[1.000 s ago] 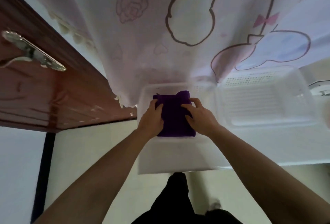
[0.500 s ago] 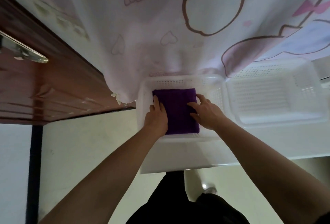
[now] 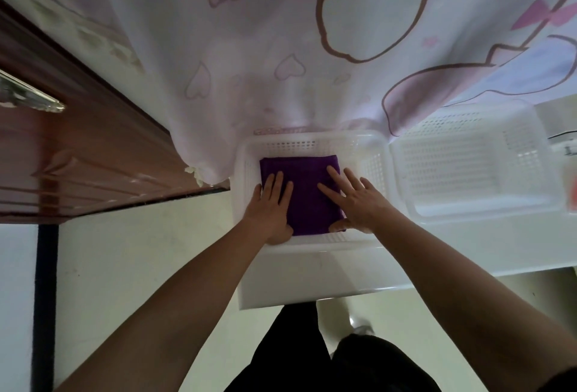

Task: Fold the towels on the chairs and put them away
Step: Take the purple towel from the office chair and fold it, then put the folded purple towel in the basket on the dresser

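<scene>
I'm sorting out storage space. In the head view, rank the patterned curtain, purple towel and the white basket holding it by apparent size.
1. Patterned curtain
2. White basket
3. Purple towel, lying flat inside that basket under both open hands.

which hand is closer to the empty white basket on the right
Right. The right hand lies on the purple towel's right side, nearer the empty basket; the left hand presses the towel's far left edge.

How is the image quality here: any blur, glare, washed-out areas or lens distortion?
Head view: strong wide-angle bending at the edges; the curtain and both white baskets are washed out by backlight; glossy reflections streak the wooden door; forearms and lower frame sit in dim shadow; the purple towel and both hands stay reasonably sharp.
</scene>
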Tool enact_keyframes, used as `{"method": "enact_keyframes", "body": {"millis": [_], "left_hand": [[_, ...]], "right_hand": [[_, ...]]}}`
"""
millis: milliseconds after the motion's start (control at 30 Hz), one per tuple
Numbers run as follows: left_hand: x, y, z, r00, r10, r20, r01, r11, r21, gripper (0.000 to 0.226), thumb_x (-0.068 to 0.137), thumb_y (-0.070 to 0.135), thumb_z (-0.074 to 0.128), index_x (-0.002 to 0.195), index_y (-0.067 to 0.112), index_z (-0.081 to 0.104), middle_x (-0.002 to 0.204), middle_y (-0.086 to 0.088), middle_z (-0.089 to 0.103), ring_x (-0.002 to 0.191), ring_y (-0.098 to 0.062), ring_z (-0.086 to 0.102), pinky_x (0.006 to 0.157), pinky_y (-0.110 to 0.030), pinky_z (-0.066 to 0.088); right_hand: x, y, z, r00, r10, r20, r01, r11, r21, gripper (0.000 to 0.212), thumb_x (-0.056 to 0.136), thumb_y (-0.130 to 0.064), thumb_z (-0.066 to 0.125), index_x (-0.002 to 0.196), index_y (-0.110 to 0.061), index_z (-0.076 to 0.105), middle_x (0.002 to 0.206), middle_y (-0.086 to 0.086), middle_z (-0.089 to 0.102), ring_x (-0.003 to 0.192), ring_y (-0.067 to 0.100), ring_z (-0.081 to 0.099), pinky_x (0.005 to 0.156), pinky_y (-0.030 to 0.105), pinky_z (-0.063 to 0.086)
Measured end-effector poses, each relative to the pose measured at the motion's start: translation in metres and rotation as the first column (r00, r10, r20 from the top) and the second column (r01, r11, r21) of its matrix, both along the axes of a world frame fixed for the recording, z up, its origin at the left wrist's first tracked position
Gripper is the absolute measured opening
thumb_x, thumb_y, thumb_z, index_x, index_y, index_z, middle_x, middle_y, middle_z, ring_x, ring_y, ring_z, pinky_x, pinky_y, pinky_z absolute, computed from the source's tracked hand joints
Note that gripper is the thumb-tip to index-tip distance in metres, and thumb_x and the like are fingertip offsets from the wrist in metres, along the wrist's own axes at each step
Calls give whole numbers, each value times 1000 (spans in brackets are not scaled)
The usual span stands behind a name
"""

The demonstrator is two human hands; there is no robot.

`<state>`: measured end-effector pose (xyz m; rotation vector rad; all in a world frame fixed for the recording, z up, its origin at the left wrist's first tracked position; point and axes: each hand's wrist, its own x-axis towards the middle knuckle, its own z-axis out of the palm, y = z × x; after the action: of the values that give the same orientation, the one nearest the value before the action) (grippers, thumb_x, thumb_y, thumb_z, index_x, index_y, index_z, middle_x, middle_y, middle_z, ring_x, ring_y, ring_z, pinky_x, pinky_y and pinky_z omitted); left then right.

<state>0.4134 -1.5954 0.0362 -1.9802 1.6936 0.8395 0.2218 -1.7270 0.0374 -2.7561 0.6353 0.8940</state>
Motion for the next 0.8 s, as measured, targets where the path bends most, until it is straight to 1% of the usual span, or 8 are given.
{"method": "enact_keyframes", "body": {"millis": [100, 200, 300, 367, 433, 533, 667, 800], "left_hand": [[1, 1, 10, 999, 21, -31, -21, 1000, -16, 98, 88, 43, 52, 152, 13, -16, 157, -16, -25, 146, -31, -20, 120, -49, 1], [4, 8, 31, 999, 35, 13, -32, 986, -166, 80, 94, 39, 43, 154, 12, -1, 160, -16, -11, 148, -31, -12, 120, -49, 4], [11, 14, 59, 988, 115, 99, -69, 921, -383, 61, 99, 40, 31, 153, 13, 18, 161, -14, 12, 149, -29, 6, 119, -50, 12], [16, 17, 84, 970, 199, 143, -105, 865, -490, 58, 98, 40, 25, 149, 12, 32, 156, -15, 27, 145, -31, 21, 116, -52, 20], [16, 23, 108, 939, 320, 127, -188, 787, -587, 60, 96, 40, 23, 142, 9, 43, 149, -18, 39, 139, -35, 34, 111, -54, 30], [5, 37, 134, 863, 495, 102, -306, 672, -674, 57, 98, 41, 27, 143, 9, 42, 149, -18, 39, 140, -35, 34, 108, -55, 36], [-40, 80, 158, 714, 692, 109, -401, 532, -746, 55, 98, 39, 37, 145, 11, 30, 151, -16, 34, 143, -35, 26, 108, -56, 34], [-103, 147, 181, 512, 846, 153, -472, 425, -772, 56, 98, 39, 38, 148, 14, 32, 156, -14, 26, 146, -31, 19, 115, -51, 25]], "right_hand": [[5, 5, 15, 1000, -9, -3, 9, 999, 31, 105, 79, -84, 37, 156, -29, -8, 160, 12, -25, 150, 35, -7, 121, 47, 16], [7, 1, 39, 991, -114, 75, 107, 990, 93, 98, 84, -80, 36, 156, -28, -4, 161, 10, -22, 151, 29, -7, 121, 45, 13], [8, -13, 66, 971, -107, 215, 108, 994, 11, 80, 96, -64, 34, 157, -24, 3, 164, 9, -12, 152, 27, 4, 120, 43, 18], [11, -20, 87, 939, -70, 337, 96, 993, -61, 75, 98, -62, 31, 157, -22, 8, 164, 10, -6, 151, 28, 9, 119, 43, 19], [14, -25, 107, 888, 15, 459, 61, 987, -151, 72, 98, -60, 29, 156, -19, 17, 164, 14, 4, 149, 32, 18, 117, 46, 23], [20, -29, 129, 805, 119, 582, 17, 975, -222, 66, 100, -54, 29, 152, -14, 28, 162, 18, 14, 144, 35, 29, 112, 49, 34], [20, -15, 145, 751, 160, 641, -51, 981, -186, 70, 98, -60, 18, 152, -17, 26, 162, 17, 11, 146, 36, 24, 114, 50, 32], [18, 28, 154, 648, 286, 706, -239, 956, -167, 69, 99, -60, 28, 151, -15, 32, 161, 20, 15, 145, 37, 26, 115, 50, 31]]}}
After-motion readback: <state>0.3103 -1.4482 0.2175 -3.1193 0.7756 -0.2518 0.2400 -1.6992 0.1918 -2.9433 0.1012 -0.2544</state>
